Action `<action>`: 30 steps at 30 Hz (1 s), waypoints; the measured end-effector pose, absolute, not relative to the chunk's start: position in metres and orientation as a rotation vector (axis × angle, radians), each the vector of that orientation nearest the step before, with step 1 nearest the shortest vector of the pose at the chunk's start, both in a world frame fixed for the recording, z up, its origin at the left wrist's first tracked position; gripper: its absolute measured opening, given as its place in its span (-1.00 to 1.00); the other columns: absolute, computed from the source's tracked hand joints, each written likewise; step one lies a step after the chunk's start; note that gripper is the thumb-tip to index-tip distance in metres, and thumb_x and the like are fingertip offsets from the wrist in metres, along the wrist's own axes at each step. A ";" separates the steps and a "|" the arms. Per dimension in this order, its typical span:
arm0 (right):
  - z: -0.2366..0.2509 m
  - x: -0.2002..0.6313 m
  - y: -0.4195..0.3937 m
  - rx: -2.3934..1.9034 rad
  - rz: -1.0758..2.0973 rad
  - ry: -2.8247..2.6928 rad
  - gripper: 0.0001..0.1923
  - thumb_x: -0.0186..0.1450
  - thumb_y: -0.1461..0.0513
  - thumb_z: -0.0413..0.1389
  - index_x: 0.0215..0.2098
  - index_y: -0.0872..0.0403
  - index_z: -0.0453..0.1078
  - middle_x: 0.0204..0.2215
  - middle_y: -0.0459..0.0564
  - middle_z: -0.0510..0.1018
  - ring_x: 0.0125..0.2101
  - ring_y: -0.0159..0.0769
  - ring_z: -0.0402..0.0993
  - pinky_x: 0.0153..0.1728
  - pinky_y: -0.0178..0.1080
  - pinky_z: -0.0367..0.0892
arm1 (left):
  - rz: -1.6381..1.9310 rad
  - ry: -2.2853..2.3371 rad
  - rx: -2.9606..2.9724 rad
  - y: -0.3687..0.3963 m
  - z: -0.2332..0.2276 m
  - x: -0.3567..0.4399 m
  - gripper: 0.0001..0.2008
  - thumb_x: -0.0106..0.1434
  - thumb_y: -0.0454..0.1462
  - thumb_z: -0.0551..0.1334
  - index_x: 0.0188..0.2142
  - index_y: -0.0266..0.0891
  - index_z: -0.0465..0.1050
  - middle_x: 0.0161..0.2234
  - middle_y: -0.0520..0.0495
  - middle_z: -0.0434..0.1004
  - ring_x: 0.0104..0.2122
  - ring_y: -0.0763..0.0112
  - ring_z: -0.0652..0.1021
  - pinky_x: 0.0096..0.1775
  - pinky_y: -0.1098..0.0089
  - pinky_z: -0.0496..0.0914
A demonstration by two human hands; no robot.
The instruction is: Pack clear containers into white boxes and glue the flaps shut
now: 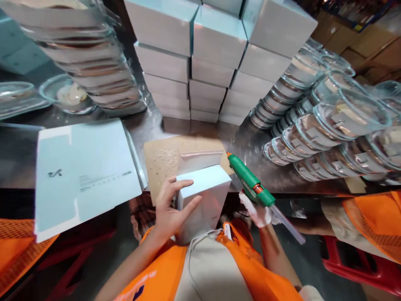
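White box (205,196) clasped by your left hand (171,209) at the table edge, green glue gun (250,184) gripped in your gloved right hand (255,209), flat carton blank (84,175) lying beside.

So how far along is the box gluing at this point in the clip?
Done: closed white boxes are stacked at the back. In hand: the left hand steadies one white box on the cardboard pad, while the right hand holds the green glue gun. Left: flat box blanks lie unfolded, and stacked glass dishes sit unboxed.
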State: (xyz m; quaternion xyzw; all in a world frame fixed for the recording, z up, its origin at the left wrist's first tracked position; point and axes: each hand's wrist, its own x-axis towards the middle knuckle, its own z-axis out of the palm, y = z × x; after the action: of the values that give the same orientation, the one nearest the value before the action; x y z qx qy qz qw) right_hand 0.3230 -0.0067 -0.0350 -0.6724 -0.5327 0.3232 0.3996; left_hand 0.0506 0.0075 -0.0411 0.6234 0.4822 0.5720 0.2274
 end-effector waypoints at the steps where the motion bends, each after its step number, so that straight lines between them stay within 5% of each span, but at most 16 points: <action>1: -0.040 0.325 0.001 -1.720 0.878 -1.302 -0.57 0.25 -0.17 0.19 -0.35 0.02 0.53 -0.53 -0.01 0.60 -0.60 -0.23 0.47 -0.55 -0.17 0.46 | 1.567 1.315 1.689 0.008 -0.043 0.049 -0.73 0.27 -0.19 0.47 -0.05 -0.10 0.60 -0.11 -0.07 0.62 0.02 0.18 0.53 0.08 0.21 0.42; 4: -0.051 0.331 0.031 -1.798 1.064 -1.160 -0.37 0.32 -0.23 0.05 -0.18 0.12 0.60 -0.51 0.05 0.65 -0.64 -0.24 0.48 -0.63 -0.22 0.37 | 1.560 1.258 1.646 0.008 -0.045 0.045 -0.72 0.26 -0.18 0.48 -0.05 -0.09 0.60 -0.09 -0.07 0.60 0.01 0.19 0.54 0.03 0.25 0.43; 9: -0.041 0.351 0.059 -1.967 1.038 -1.085 -0.42 0.29 -0.22 0.17 -0.52 0.08 0.53 -0.65 0.06 0.55 -0.53 -0.13 0.59 -0.51 -0.23 0.42 | 1.600 1.226 1.658 0.008 -0.043 0.039 -0.72 0.26 -0.17 0.48 -0.04 -0.07 0.60 -0.12 -0.03 0.61 -0.01 0.25 0.54 0.01 0.32 0.43; 12: -0.020 0.342 0.053 -1.892 0.905 -1.087 -0.56 0.19 -0.16 0.33 -0.34 0.04 0.60 -0.42 0.04 0.69 -0.31 -0.14 0.64 -0.28 -0.23 0.50 | 1.583 1.170 1.675 0.009 -0.042 0.039 -0.73 0.27 -0.15 0.47 -0.05 -0.08 0.60 -0.13 -0.03 0.61 -0.05 0.26 0.56 -0.05 0.34 0.46; 15: -0.004 0.311 0.049 -1.520 1.130 -1.171 -0.49 0.13 -0.10 0.42 -0.08 0.02 0.63 -0.17 0.01 0.73 -0.16 -0.13 0.63 -0.09 -0.15 0.53 | 1.566 1.073 1.726 0.011 -0.045 0.044 -0.72 0.26 -0.11 0.48 -0.07 -0.09 0.60 -0.13 -0.07 0.61 -0.02 0.21 0.58 -0.03 0.29 0.49; 19: -0.007 0.287 0.056 -1.207 1.411 -1.126 -0.50 0.11 -0.03 0.49 -0.08 -0.01 0.59 -0.17 -0.05 0.70 -0.15 -0.18 0.62 -0.02 -0.13 0.51 | 1.590 1.021 1.679 0.013 -0.053 0.053 -0.69 0.24 -0.08 0.49 -0.12 -0.14 0.59 0.20 -0.24 0.48 0.25 0.00 0.50 0.15 0.11 0.47; 21: -0.013 0.293 0.056 -1.120 1.391 -1.176 -0.49 0.12 -0.15 0.46 -0.14 -0.02 0.59 -0.16 -0.03 0.69 -0.14 -0.16 0.62 0.03 -0.09 0.49 | 1.663 0.917 1.549 0.016 -0.056 0.055 -0.58 0.23 -0.10 0.50 0.04 -0.05 0.51 0.17 -0.21 0.49 0.21 0.03 0.55 0.15 0.08 0.49; 24: -0.014 0.310 0.052 -0.909 1.400 -1.501 -0.20 0.02 -0.42 0.32 -0.10 -0.02 0.63 0.07 0.12 0.63 0.12 0.04 0.55 0.20 0.07 0.40 | 1.763 0.695 1.426 0.023 -0.056 0.052 -0.33 0.25 -0.16 0.51 0.25 0.19 0.28 -0.01 -0.05 0.55 0.05 0.15 0.65 0.10 0.03 0.55; 26: -0.009 0.318 0.049 -0.784 1.294 -1.757 -0.15 0.05 -0.41 0.32 0.07 -0.06 0.59 0.27 0.17 0.50 0.28 0.11 0.42 0.32 0.16 0.28 | 1.747 0.684 1.507 0.027 -0.055 0.046 -0.54 0.29 -0.16 0.47 0.14 0.11 0.43 -0.06 -0.05 0.53 0.04 0.16 0.64 0.10 -0.01 0.56; 28: -0.003 0.318 0.047 -0.731 1.105 -1.957 -0.37 0.23 -0.19 0.38 0.15 -0.12 0.55 0.32 0.15 0.46 0.31 0.02 0.41 0.34 0.13 0.27 | 1.698 0.768 1.602 0.028 -0.052 0.039 -0.82 0.32 -0.13 0.43 -0.12 -0.07 0.58 -0.08 -0.11 0.51 0.05 0.12 0.62 0.11 -0.02 0.57; 30: 0.002 0.312 0.044 -0.708 0.961 -2.072 -0.61 0.37 0.05 0.35 0.15 -0.15 0.56 0.30 0.11 0.50 0.27 -0.10 0.47 0.30 0.03 0.36 | 1.651 0.838 1.624 0.028 -0.050 0.035 -0.84 0.34 -0.12 0.41 -0.24 -0.14 0.61 -0.09 -0.14 0.50 0.04 0.10 0.63 0.10 -0.02 0.58</action>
State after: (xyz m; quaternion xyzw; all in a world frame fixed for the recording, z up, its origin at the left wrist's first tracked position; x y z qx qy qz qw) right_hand 0.3118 0.0444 0.0018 -0.2756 -0.8063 0.3739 0.3661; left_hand 0.0354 0.0279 -0.0501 0.6217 0.3210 0.6320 0.3331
